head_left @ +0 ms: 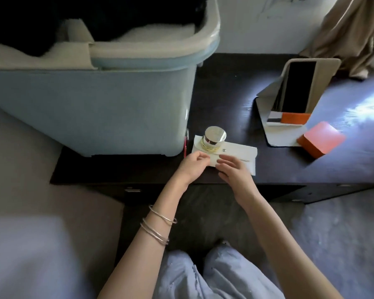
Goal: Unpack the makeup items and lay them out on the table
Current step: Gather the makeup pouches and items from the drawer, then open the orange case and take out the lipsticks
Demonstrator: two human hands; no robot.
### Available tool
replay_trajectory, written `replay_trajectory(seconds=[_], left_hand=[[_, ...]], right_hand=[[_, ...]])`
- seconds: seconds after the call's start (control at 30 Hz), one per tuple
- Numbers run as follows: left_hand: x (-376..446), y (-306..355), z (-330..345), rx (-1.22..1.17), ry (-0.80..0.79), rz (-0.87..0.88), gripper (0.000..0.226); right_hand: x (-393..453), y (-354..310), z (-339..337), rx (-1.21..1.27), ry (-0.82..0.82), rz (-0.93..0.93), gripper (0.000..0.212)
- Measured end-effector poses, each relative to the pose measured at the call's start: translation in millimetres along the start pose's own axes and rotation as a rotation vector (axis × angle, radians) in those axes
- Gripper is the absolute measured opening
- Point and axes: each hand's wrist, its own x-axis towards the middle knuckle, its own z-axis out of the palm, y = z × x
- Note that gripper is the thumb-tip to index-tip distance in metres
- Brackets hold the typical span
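Note:
A white snap-button pouch (242, 153) lies flat near the front edge of the dark table (225, 100). A round jar with a silver lid and gold base (214, 138) stands on the pouch's far left corner. My left hand (193, 167) rests on the pouch's left part, fingers curled with the tips pinching at its edge. My right hand (233, 169) lies over the pouch's middle, fingers stretched leftward onto the flap. The metal snap (224, 150) shows between the jar and my right hand. Whether either hand grips the pouch is unclear.
A large pale-blue plastic bin (95, 100) stands on the table's left. At the right, a phone (296, 89) leans in a white folding stand (274, 134) with an orange box (321, 140) in front. A beige curtain (354, 33) hangs at the back right.

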Motion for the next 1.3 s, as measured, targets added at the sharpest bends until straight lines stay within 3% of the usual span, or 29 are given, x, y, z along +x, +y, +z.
replay_trajectory(seconds=[0.5,0.97,1.3], left_hand=[[51,61,149,0.003,-0.11,-0.082,0.026],[140,125,225,0.204,-0.318,-0.033,0.04],[194,152,253,0.339,-0.329,0.036,0.049]], right_hand=[[47,-14,-159,-0.058,0.068,0.053,0.03],[102,-44,-230,0.053,0.268,0.08,0.029],[146,-63,-256,0.147,0.356,0.109,0.025]])
